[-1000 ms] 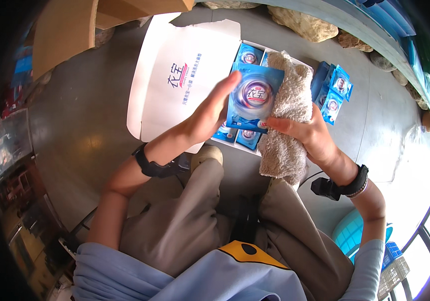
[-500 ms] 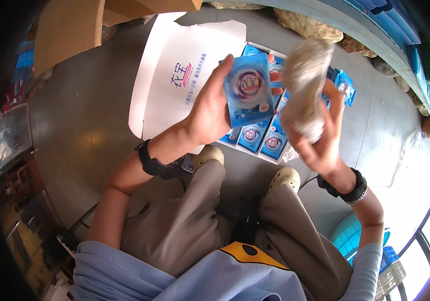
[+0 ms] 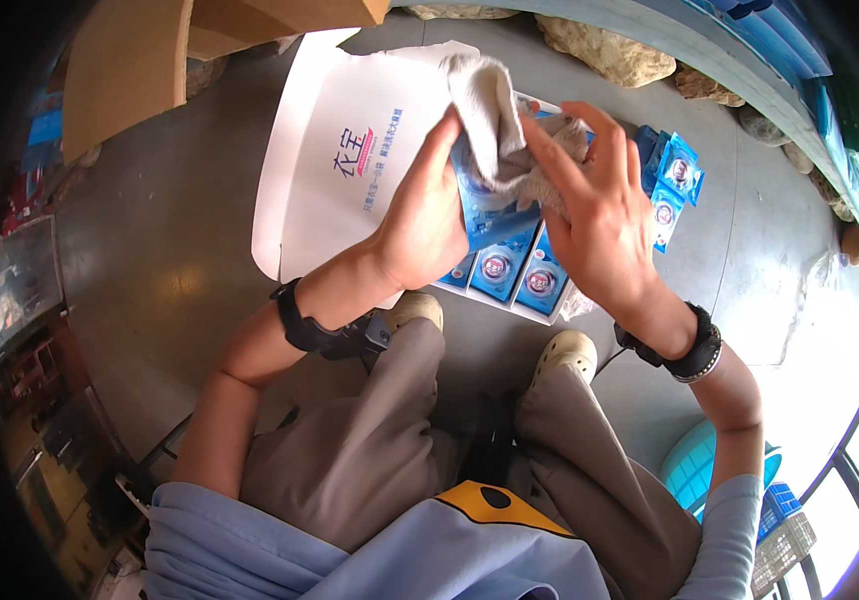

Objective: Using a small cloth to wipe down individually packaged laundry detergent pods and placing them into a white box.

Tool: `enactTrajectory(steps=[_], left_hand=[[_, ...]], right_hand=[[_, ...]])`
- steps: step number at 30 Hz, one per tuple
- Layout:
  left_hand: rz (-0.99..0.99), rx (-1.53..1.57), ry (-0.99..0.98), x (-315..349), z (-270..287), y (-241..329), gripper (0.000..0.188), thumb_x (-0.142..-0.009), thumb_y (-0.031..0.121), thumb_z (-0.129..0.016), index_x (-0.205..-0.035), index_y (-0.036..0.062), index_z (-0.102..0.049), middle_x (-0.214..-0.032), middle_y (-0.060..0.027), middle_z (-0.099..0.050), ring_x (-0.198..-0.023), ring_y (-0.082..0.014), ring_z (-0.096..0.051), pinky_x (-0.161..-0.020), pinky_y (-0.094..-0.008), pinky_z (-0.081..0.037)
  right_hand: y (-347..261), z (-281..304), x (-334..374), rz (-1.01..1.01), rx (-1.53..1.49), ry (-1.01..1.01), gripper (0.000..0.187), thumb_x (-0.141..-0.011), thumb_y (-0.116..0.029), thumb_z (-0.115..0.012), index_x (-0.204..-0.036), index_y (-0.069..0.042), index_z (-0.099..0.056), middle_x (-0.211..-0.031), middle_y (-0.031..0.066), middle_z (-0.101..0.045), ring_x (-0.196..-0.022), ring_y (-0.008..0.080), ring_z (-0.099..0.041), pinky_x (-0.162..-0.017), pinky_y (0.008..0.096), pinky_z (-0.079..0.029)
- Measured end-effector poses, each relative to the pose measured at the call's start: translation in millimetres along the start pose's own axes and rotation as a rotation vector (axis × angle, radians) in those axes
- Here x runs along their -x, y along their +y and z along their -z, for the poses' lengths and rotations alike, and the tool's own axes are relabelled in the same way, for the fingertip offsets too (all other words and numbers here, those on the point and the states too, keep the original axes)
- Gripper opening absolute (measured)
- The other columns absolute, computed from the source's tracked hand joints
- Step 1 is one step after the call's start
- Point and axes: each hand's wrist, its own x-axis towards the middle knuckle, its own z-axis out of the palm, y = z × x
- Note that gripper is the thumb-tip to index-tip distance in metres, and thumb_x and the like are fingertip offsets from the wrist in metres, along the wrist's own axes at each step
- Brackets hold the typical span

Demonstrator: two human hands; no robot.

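My left hand (image 3: pixel 419 215) is closed around a blue sachet (image 3: pixel 489 225), its thumb along the near side and its other fingers mostly hidden behind. Pressed over the sachet's upper part is a crumpled greyish-white cloth (image 3: pixel 494 120), gripped by my right hand (image 3: pixel 604 215) with the fingers bent over it. Below both hands, a white box (image 3: pixel 549 318) on the floor holds rows of similar blue sachets (image 3: pixel 497 268). Its printed lid (image 3: pixel 324 210) lies folded open to the left.
Loose blue sachets (image 3: pixel 679 170) lie on the floor right of the box, with clear plastic wrap (image 3: pixel 577 303) at its near corner. A brown cardboard box (image 3: pixel 124 80) stands at far left. Rocks (image 3: pixel 604 50) line the far edge. A turquoise stool (image 3: pixel 694 465) is at lower right.
My right hand has brought the cloth leftward from the right side onto the sachet, covering its printed face. My left hand stays in nearly the same place.
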Motion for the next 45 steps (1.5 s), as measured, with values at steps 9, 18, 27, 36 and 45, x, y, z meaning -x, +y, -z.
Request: enactTrajectory(steps=[9,18,27,36,45], left_hand=[[0.004,0.041,0.016,2,12,1,0.04,-0.093,0.032,-0.023,-0.119,0.0067,-0.041,-0.117,-0.0071,-0.049,-0.108,-0.0181,-0.046,-0.093,-0.0335,-0.037],[0.106,0.066,0.059,4,13,15,0.055,-0.09,0.046,-0.018,-0.129,0.008,-0.029,-0.129,-0.0139,-0.039,-0.117,-0.0282,-0.039,-0.094,-0.0402,-0.036],[0.094,0.048,-0.008,5,9,21,0.055,-0.09,0.039,-0.023,-0.132,0.0036,-0.024,-0.129,-0.0195,-0.036,-0.118,-0.0319,-0.037,-0.096,-0.0475,-0.032],[0.072,-0.013,0.03,7,14,21,0.052,-0.087,0.036,-0.035,-0.122,-0.002,-0.037,-0.105,-0.0161,-0.053,-0.102,-0.0306,-0.05,-0.089,-0.0453,-0.039],[0.057,-0.031,0.099,4,11,21,0.047,-0.088,0.035,-0.034,-0.117,-0.0012,-0.043,-0.105,-0.0146,-0.055,-0.097,-0.0262,-0.053,-0.086,-0.0399,-0.042]], right_hand=[[-5,-10,14,0.128,0.088,-0.041,0.046,-0.068,-0.005,-0.056,-0.113,-0.017,-0.054,-0.112,0.0123,-0.042,-0.083,0.0252,-0.047,-0.058,0.0291,-0.049],[-4,-4,51,0.197,-0.1,-0.256,0.04,-0.063,-0.006,-0.059,-0.102,-0.017,-0.06,-0.112,0.0089,-0.044,-0.079,0.0207,-0.048,-0.058,0.0279,-0.049],[25,-6,64,-0.085,-0.607,-0.357,0.044,-0.058,-0.001,-0.057,-0.101,-0.008,-0.056,-0.104,0.0111,-0.048,-0.089,0.0277,-0.051,-0.071,0.0358,-0.045],[46,-8,69,-0.688,-1.02,-0.501,0.042,-0.068,-0.011,-0.055,-0.108,0.0,-0.048,-0.088,0.0103,-0.055,-0.078,0.0181,-0.055,-0.069,0.0302,-0.044],[30,1,59,-0.445,-0.98,-0.207,0.045,-0.079,-0.018,-0.057,-0.117,0.0,-0.039,-0.09,0.0093,-0.054,-0.078,0.0166,-0.055,-0.067,0.0322,-0.045]])
